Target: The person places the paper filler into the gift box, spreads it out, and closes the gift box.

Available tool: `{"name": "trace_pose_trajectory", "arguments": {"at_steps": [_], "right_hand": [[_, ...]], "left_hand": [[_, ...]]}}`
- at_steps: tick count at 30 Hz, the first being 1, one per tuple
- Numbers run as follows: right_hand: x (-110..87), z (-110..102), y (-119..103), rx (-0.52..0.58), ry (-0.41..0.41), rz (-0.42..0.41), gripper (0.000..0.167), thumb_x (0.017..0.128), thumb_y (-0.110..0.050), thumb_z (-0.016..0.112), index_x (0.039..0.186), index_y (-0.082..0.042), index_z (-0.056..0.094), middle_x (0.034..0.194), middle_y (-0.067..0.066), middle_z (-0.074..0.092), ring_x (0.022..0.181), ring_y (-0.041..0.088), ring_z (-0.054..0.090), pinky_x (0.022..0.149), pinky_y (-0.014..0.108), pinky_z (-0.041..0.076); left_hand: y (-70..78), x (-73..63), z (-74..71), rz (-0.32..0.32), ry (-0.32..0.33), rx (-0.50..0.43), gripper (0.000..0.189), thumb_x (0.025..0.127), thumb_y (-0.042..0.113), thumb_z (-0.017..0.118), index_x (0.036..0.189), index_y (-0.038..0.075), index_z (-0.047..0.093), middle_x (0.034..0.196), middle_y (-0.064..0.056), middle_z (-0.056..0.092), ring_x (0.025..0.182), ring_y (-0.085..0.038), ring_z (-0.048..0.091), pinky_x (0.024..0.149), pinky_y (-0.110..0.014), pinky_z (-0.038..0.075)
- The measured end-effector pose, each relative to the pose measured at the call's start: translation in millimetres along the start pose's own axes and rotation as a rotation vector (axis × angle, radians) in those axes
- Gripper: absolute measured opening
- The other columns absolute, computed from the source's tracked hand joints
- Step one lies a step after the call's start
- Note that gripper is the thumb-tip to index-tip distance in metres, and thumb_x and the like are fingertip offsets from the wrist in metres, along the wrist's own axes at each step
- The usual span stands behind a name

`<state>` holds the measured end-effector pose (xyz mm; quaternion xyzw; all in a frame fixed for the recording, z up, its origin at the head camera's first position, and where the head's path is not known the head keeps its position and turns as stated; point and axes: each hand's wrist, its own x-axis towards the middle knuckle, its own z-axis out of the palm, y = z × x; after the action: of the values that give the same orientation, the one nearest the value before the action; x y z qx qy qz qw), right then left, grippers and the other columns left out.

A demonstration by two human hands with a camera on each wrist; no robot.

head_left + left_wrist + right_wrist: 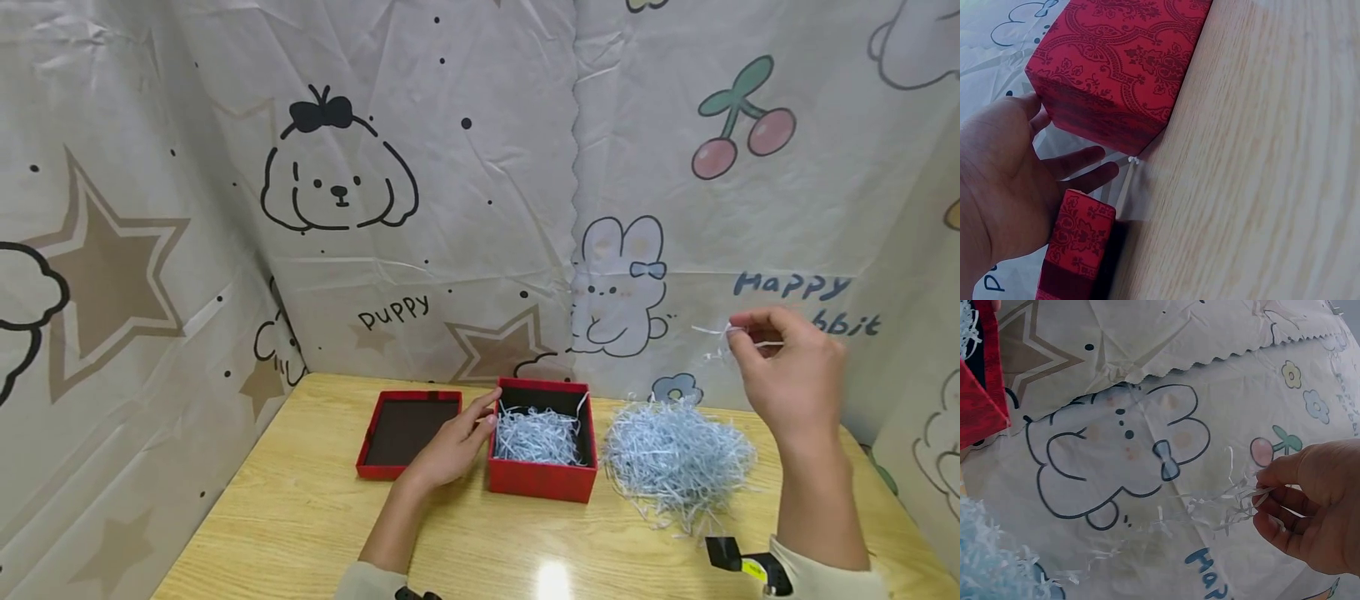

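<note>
A red patterned gift box (542, 481) stands on the table, partly filled with pale blue shredded paper (536, 437). My left hand (450, 450) touches its left side with extended fingers; in the left wrist view the left hand (1004, 181) reaches past the lid toward the box (1122, 69). Above a loose heap of pale blue shredded paper (678, 458), my right hand (797, 371) is raised and pinches a few thin strands. The right wrist view shows these paper strands (1238, 509) dangling between the thumb and fingertips of the right hand (1313, 509).
Left of the box lies its red lid (363, 467), dark inside facing up. Behind the wooden table (292, 533) hangs a printed cloth (495, 208) with cartoon animals and stars. Loose strands are scattered at the heap's front edge.
</note>
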<state>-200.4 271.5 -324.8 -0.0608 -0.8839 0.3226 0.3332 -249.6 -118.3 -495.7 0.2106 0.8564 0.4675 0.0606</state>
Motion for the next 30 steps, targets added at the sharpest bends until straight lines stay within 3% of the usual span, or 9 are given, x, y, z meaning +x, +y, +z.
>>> {"name": "trace_pose_trajectory", "arguments": {"at_steps": [4,12,14,16,19,25,28,30], "right_hand": [[-8.3,8,12,-0.008,-0.055,-0.014,0.021,0.103,-0.013,0.068,0.118,0.001,0.073,0.11,0.023,0.072,0.098,0.034,0.064,0.07,0.007,0.037],[-31.3,31,49,-0.002,-0.176,-0.063,0.02,0.1,-0.011,0.073,0.116,0.002,0.073,0.102,0.021,0.072,0.094,0.036,0.067,0.068,0.008,0.042],[-37.0,37,60,-0.006,-0.222,-0.065,0.023,0.099,-0.012,0.074,0.117,0.002,0.072,0.103,0.022,0.072,0.095,0.038,0.068,0.073,0.018,0.051],[-42.3,43,71,-0.006,-0.282,-0.055,0.029,0.099,-0.015,0.075,0.121,0.003,0.07,0.109,0.025,0.071,0.1,0.044,0.068,0.081,0.036,0.058],[-48.7,51,88,-0.017,-0.379,-0.01,0.041,0.099,-0.02,0.077,0.129,0.005,0.066,0.122,0.03,0.067,0.112,0.051,0.062,0.088,0.064,0.053],[-53.5,60,114,-0.062,-0.557,0.072,0.064,0.098,-0.029,0.078,0.145,0.006,0.053,0.149,0.039,0.044,0.134,0.062,0.041,0.1,0.077,0.041],[-55.0,63,121,-0.071,-0.588,0.08,0.065,0.097,-0.028,0.077,0.146,0.006,0.051,0.152,0.04,0.04,0.137,0.064,0.036,0.104,0.079,0.035],[-56.6,64,125,-0.072,-0.587,0.08,0.06,0.098,-0.024,0.077,0.144,0.007,0.054,0.149,0.039,0.044,0.135,0.062,0.04,0.104,0.077,0.037]], "left_hand": [[0.2,-0.7,0.8,0.0,0.005,0.0,0.055,0.114,0.036,0.048,0.167,0.03,0.034,0.157,-0.012,0.053,0.143,-0.032,0.052,0.119,-0.059,0.038],[0.8,-1.8,0.8,-0.004,0.006,-0.002,0.055,0.114,0.037,0.047,0.167,0.031,0.035,0.158,-0.012,0.052,0.144,-0.033,0.051,0.119,-0.06,0.037],[1.3,-1.5,0.7,-0.003,0.006,-0.004,0.054,0.114,0.037,0.047,0.167,0.031,0.035,0.158,-0.012,0.052,0.144,-0.033,0.051,0.119,-0.06,0.037],[1.2,-1.1,0.8,-0.003,0.004,-0.004,0.054,0.114,0.036,0.047,0.167,0.031,0.035,0.158,-0.012,0.052,0.144,-0.033,0.051,0.119,-0.06,0.037],[1.3,-0.8,1.2,-0.001,0.001,-0.001,0.054,0.114,0.035,0.047,0.167,0.03,0.035,0.158,-0.012,0.052,0.144,-0.033,0.051,0.119,-0.06,0.037],[1.0,-0.5,1.9,0.002,0.0,-0.002,0.054,0.114,0.035,0.046,0.167,0.03,0.034,0.157,-0.012,0.052,0.143,-0.033,0.052,0.119,-0.06,0.038],[1.3,0.0,1.5,-0.001,0.004,-0.002,0.054,0.114,0.035,0.047,0.167,0.031,0.034,0.157,-0.012,0.053,0.143,-0.033,0.053,0.119,-0.06,0.038],[1.2,0.0,1.5,0.0,0.004,0.005,0.054,0.114,0.035,0.047,0.167,0.03,0.034,0.157,-0.013,0.053,0.143,-0.033,0.053,0.119,-0.06,0.038]]}}
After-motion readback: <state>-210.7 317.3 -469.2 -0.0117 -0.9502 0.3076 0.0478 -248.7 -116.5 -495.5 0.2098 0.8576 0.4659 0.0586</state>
